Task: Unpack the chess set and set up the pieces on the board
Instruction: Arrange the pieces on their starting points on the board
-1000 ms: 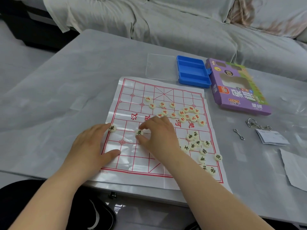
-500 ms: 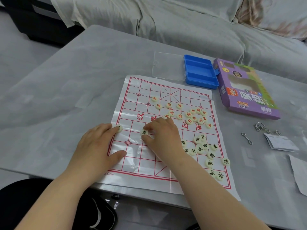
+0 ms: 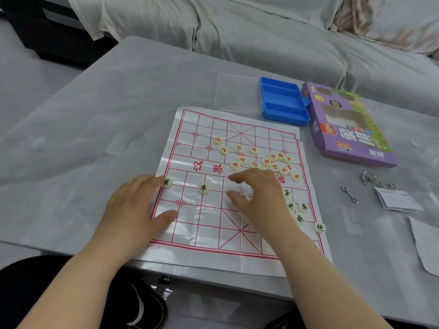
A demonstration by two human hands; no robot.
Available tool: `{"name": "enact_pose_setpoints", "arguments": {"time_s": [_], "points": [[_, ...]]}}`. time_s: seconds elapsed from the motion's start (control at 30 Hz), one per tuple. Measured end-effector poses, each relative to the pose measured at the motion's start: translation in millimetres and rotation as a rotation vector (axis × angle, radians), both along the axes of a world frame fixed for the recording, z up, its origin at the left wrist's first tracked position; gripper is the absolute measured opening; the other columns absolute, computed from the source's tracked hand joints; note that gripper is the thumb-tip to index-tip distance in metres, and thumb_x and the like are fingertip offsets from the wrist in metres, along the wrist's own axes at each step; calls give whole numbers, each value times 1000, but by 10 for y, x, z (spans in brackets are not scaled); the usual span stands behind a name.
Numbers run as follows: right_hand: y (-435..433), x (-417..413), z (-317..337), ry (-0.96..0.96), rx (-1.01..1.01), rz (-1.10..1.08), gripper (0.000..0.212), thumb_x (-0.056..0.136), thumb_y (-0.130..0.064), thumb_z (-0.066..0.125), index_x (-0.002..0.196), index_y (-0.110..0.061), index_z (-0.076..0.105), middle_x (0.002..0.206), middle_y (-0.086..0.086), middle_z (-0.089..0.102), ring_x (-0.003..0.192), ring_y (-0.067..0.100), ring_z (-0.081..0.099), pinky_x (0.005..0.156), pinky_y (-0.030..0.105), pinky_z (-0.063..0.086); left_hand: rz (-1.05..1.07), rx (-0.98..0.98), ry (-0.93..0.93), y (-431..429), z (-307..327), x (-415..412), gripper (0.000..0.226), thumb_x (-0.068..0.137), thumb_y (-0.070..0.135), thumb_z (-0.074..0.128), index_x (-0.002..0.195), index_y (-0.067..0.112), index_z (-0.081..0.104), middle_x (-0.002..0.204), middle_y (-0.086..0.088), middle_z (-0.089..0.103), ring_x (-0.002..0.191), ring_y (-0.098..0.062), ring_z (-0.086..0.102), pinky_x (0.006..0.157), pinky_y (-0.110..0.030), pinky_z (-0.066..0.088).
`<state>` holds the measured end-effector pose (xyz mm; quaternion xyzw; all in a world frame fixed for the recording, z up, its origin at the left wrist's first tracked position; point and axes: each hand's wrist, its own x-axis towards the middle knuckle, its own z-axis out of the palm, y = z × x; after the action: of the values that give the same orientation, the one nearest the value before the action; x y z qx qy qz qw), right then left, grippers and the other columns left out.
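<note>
On the grey table [image 3: 95, 129], the board [image 3: 209, 233] carries scattered pieces [image 3: 266, 161], the blue tray [image 3: 285, 119] shows bare compartments beside its clear lid [image 3: 237, 96], left hand [image 3: 133, 205] flat, fingertip touching an edge piece [image 3: 167, 182], right hand [image 3: 259, 195] hovering loosely curled, holding nothing.
</note>
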<state>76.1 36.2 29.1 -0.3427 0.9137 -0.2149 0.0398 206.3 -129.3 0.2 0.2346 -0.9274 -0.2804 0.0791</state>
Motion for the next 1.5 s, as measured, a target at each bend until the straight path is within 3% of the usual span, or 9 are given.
{"name": "enact_pose_setpoints", "arguments": {"time_s": [0.13,0.27,0.37,0.47,0.57,0.67,0.8,1.03,1.5], "points": [[471,-47,46,-33,24,-141,28,88,-27,56,116,-25,59,125,-10,54,121,9,37,104,22,23,21,-15,146,131,64,-64,44,82,21,63,124,16,54,135,0,46,128,-21,36,104,-25,18],[825,-94,-18,-18,-5,-239,23,86,-21,60,108,-19,64,115,-5,59,102,7,37,80,11,22,-142,-48,166,421,81,-158,28,86,23,56,113,16,64,123,-1,58,118,-24,51,99,-33,30],[915,-91,-97,-32,-17,-242,20,85,-17,61,105,-16,65,112,-3,59,101,8,38,78,11,22,-278,-199,105,590,-23,-198,36,76,34,47,95,15,71,100,-4,70,89,-28,67,77,-31,37],[921,-63,-152,-53,-22,-185,21,84,-18,61,105,-17,65,107,-8,55,97,3,33,77,4,26,-315,-260,29,637,-44,-222,40,73,37,43,90,17,72,94,-1,71,83,-23,69,72,-27,43],[907,-15,-171,-42,-23,-122,23,84,-19,61,107,-17,64,108,-9,51,99,3,35,77,-5,23,-329,-288,19,613,-65,-227,42,74,37,40,90,15,72,94,-2,70,83,-24,69,71,-29,45],[899,23,-177,-55,-17,-81,25,84,-19,62,109,-15,64,115,-4,53,111,10,41,86,3,22,-338,-309,37,610,-73,-243,42,74,36,40,89,13,72,94,-3,70,84,-26,68,72,-30,43],[904,-11,-157,-27,-32,-93,26,83,-18,64,108,-17,64,114,-5,54,108,9,41,78,-2,24,-338,-316,48,609,-90,-246,42,74,36,40,89,14,72,95,-4,70,84,-26,68,70,-34,48],[668,-63,-97,-31,50,-43,36,89,-32,53,125,-26,50,129,-9,45,119,9,34,97,15,24,-318,-320,100,612,-159,-258,42,75,36,41,90,12,72,97,-6,69,86,-30,67,70,-39,50],[727,147,-179,-29,-96,-8,34,84,-29,56,114,-15,63,117,-2,56,115,16,45,84,-2,16,-311,-281,248,581,-282,-261,42,76,36,42,93,11,71,100,-6,68,99,-15,44,77,-34,38]]}}
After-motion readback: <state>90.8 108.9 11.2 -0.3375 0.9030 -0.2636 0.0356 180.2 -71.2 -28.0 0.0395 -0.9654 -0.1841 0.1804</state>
